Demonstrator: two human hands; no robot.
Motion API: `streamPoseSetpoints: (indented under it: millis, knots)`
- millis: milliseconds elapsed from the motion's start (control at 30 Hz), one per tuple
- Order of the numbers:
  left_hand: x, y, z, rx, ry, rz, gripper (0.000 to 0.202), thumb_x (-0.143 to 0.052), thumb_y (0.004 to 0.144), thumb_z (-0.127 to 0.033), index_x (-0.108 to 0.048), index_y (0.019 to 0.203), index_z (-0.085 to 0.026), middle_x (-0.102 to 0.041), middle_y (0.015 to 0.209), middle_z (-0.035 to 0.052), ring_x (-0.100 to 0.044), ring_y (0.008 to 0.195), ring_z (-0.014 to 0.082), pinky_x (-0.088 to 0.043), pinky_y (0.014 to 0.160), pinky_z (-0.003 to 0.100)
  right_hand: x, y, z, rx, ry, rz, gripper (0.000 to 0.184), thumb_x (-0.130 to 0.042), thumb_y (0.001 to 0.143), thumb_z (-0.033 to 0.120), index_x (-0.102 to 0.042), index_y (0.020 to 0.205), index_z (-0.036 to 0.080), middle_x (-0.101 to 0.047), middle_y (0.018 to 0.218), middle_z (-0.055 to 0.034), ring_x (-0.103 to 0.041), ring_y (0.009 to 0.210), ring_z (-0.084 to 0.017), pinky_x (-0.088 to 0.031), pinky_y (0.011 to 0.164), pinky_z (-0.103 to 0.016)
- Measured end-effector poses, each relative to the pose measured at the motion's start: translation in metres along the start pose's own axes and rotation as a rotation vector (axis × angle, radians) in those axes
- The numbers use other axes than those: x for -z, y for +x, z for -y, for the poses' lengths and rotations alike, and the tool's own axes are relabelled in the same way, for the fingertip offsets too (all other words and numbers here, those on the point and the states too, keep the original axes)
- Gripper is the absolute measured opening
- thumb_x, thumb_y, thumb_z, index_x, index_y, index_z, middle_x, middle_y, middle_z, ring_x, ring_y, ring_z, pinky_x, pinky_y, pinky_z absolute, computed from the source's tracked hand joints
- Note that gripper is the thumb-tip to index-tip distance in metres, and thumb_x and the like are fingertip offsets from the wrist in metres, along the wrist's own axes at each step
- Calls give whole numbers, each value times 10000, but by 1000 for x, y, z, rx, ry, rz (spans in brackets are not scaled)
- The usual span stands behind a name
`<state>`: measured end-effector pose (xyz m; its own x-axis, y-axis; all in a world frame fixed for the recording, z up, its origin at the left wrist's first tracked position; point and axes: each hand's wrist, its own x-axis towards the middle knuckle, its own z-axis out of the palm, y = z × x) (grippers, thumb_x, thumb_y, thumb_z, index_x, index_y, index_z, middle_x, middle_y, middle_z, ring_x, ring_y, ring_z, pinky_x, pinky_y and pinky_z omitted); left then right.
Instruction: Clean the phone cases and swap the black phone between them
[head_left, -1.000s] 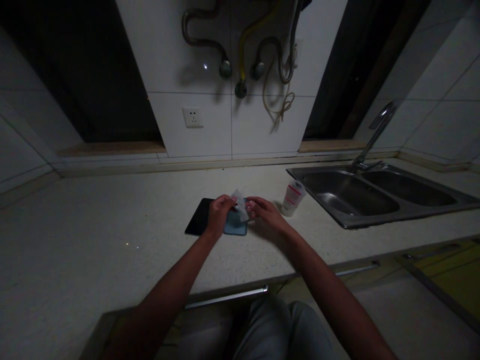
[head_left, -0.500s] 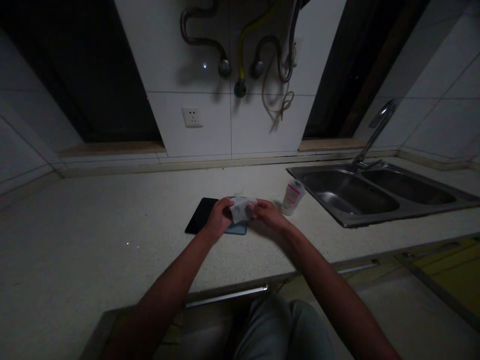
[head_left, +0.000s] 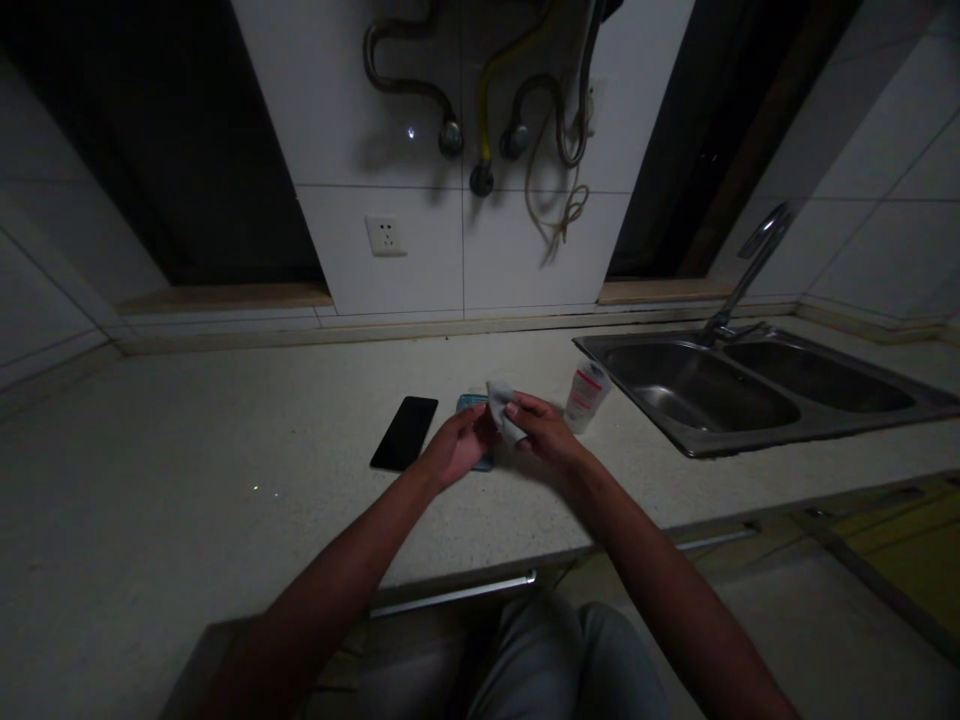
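A thin, crumpled white sheet (head_left: 504, 414), like a tissue or wipe, is held above the counter between my hands. My right hand (head_left: 546, 428) pinches it from the right, thumb on the near face. On its other side, my left hand (head_left: 459, 447) is curled with the fingertips against the sheet's left edge; some of these fingers are hidden behind it. Below the hands lies a blue phone case (head_left: 471, 402), mostly covered by them. A black smartphone (head_left: 405, 433) lies flat on the counter to the left of my left hand.
A clear plastic cup (head_left: 587, 395) with red print stands just beyond my right hand. Farther right is a double steel sink (head_left: 694, 440) with a faucet (head_left: 757, 255). The pale countertop (head_left: 225, 440) ends at a tiled wall with hoses and a power socket (head_left: 386, 236).
The sheet was spread between both hands and is now bunched and turned more upright, nearer my right hand. My left hand has shifted right, uncovering the black smartphone.
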<state>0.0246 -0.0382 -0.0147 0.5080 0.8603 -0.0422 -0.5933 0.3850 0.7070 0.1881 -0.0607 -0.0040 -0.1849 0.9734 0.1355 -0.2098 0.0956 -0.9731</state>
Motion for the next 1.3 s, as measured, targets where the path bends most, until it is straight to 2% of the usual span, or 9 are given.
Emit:
streamPoseSetpoints:
  millis: [133, 367, 500, 733, 967, 1067, 1133, 1233, 1300]
  knots:
    - [1, -5, 2, 21, -24, 86, 386, -876, 637, -350, -690, 920, -165, -712, 894, 53, -651, 830, 172, -508, 827, 311, -1, -7, 6, -38, 76, 155, 532, -788, 679, 576, -722, 1041, 191, -531, 611, 53, -312, 414, -42, -292, 380, -189]
    - [-2, -15, 6, 123, 25, 210, 449, -914, 594, -313, -697, 952, -150, -725, 916, 73, -683, 860, 204, -512, 910, 363, 0, -9, 5, -51, 69, 253, 551, -771, 719, 560, -693, 1122, 193, -486, 536, 91, -240, 352, -27, -227, 347, -187]
    - [-4, -10, 7, 60, 59, 132, 382, -871, 662, -292, -682, 968, -162, -721, 888, 59, -689, 876, 204, -529, 879, 356, 0, -5, 1, -39, -12, 135, 544, -759, 723, 552, -696, 1110, 175, -500, 551, 81, -281, 370, -37, -207, 338, -186]
    - [3, 3, 5, -77, 30, -23, 365, -870, 631, -226, -687, 930, -127, -720, 852, 51, -663, 758, 152, -537, 766, 278, 6, 1, -6, 89, -207, -114, 413, -696, 774, 503, -722, 1037, 185, -604, 678, 21, -397, 450, -70, -311, 372, -194]
    - [1, 5, 3, -113, -15, -111, 295, -837, 637, -204, -673, 868, -120, -724, 834, 57, -674, 775, 158, -538, 805, 289, 2, -1, -9, 124, -329, -33, 472, -615, 827, 553, -710, 1083, 168, -591, 672, 11, -436, 468, -90, -357, 422, -218]
    - [1, 6, 0, -92, -24, -147, 268, -803, 650, -211, -681, 872, -124, -738, 840, 86, -704, 867, 221, -547, 868, 348, 4, -12, -10, 252, -501, -240, 453, -593, 863, 515, -694, 1134, 167, -605, 696, -5, -482, 545, -122, -412, 519, -250]
    - [2, 6, -1, -54, -13, -159, 256, -785, 666, -220, -681, 881, -127, -743, 833, 106, -712, 917, 262, -555, 882, 397, 10, -21, -9, 410, -626, -499, 399, -572, 886, 477, -693, 1111, 171, -622, 746, -30, -531, 645, -159, -450, 619, -285]
    - [4, 6, 0, -52, 3, -172, 252, -786, 665, -206, -674, 877, -128, -745, 816, 116, -719, 927, 284, -568, 878, 422, 27, -31, -5, 661, -586, -970, 394, -514, 911, 475, -630, 1131, 170, -627, 975, -91, -596, 859, -208, -483, 761, -332]
    - [4, 7, 1, -66, 17, -176, 259, -792, 656, -189, -666, 874, -130, -745, 822, 114, -725, 907, 280, -575, 869, 420, 43, -33, 0, 708, -574, -1146, 505, -528, 894, 498, -519, 1271, 163, -590, 1049, -102, -596, 912, -218, -490, 799, -360]
